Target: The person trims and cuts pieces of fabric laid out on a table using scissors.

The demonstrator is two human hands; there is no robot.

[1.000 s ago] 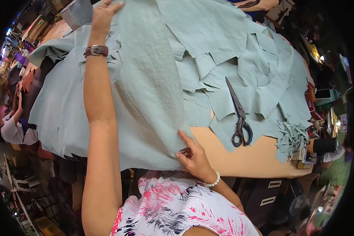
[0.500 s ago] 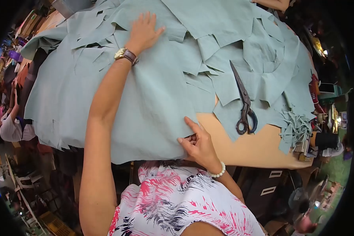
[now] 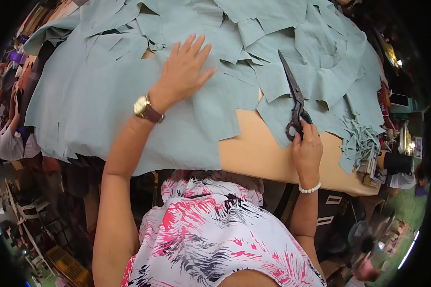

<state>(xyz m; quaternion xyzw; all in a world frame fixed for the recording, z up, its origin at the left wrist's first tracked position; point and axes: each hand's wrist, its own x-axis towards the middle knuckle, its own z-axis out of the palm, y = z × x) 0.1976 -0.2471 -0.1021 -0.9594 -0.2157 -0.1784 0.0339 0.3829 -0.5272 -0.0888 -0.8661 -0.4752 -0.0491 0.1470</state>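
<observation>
Blue-green cloth [image 3: 91, 105] lay across the table [image 3: 261, 143], reaching its near edge.
The left hand [image 3: 183, 74] was spread flat over it, gripping nothing; a sideways push there could have wrinkled the sheet. The right hand [image 3: 308, 150] had its fingers at the handles of the scissors [image 3: 296, 93], though whether they had closed could not be told; a dragging lift might have snagged the cut pieces [image 3: 321, 88] beneath. Farthest right, a careless brush could have scattered the heaped strips [image 3: 360, 142].
</observation>
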